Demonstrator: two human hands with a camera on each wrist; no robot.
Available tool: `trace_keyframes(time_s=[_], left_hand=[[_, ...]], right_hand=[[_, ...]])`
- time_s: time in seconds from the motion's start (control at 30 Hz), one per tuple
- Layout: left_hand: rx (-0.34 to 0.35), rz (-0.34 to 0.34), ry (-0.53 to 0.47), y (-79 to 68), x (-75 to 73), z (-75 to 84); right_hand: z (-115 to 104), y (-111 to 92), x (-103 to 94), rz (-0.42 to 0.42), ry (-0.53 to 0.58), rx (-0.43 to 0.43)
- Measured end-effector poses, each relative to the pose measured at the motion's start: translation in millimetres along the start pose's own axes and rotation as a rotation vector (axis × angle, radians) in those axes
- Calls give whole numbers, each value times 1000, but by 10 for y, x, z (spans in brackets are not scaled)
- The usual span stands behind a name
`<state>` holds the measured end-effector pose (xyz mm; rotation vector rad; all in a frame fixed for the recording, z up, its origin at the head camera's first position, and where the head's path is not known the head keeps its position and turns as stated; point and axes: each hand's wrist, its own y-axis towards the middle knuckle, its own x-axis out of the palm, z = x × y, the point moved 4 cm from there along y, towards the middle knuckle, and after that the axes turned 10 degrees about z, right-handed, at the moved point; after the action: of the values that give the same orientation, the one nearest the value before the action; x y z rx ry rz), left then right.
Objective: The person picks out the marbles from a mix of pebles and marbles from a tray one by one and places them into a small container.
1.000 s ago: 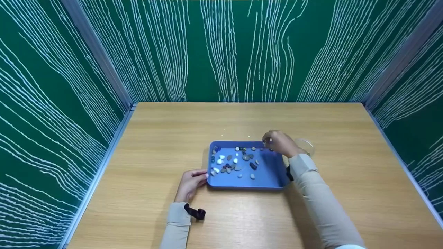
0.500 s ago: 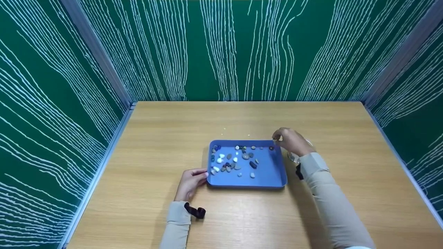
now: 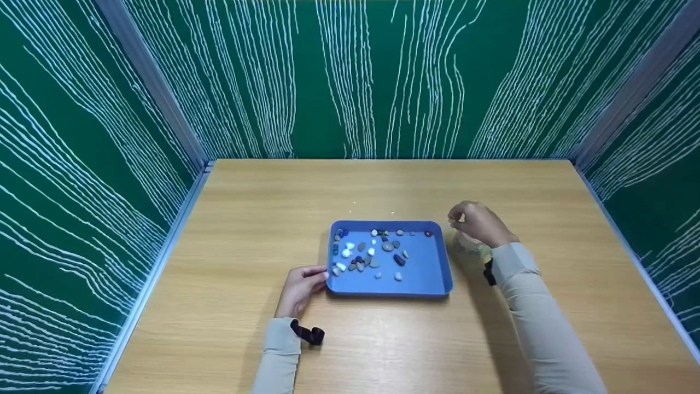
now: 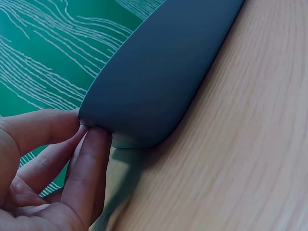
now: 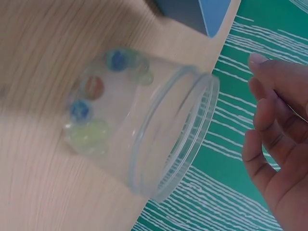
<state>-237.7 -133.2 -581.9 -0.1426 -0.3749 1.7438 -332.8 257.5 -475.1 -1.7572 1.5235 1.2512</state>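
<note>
My left hand pinches the left rim of a shallow blue tray; in the left wrist view, the hand's thumb and fingers meet at the tray's corner. Scattered in the tray are white stones, grey and brown pebbles, a dark stone and glass marbles. Past the tray's right side, my right hand has its fingertips together on a small yellowish thing, apparently a marble, mostly hidden. Under that hand stands a clear jar, mouth uncovered, with several marbles at its bottom.
A wooden table carries everything. Tiny pale specks lie behind the tray. Green walls with white wavy lines enclose the back and both sides. A red-brown marble sits in the tray's back right corner.
From over the tray's back right edge, my right hand has moved right, past the tray to above the jar. My left hand keeps its hold on the rim, and the tray stays put.
</note>
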Motion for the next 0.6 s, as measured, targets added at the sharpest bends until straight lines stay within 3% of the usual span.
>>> trace_keyframes(time_s=[0.47, 0.6], left_hand=[[-18, 11, -18, 7, 0, -5], [-9, 0, -17, 1, 5, -10]], right_hand=[[194, -104, -116, 14, -11, 33], [211, -124, -125, 18, -8, 10]])
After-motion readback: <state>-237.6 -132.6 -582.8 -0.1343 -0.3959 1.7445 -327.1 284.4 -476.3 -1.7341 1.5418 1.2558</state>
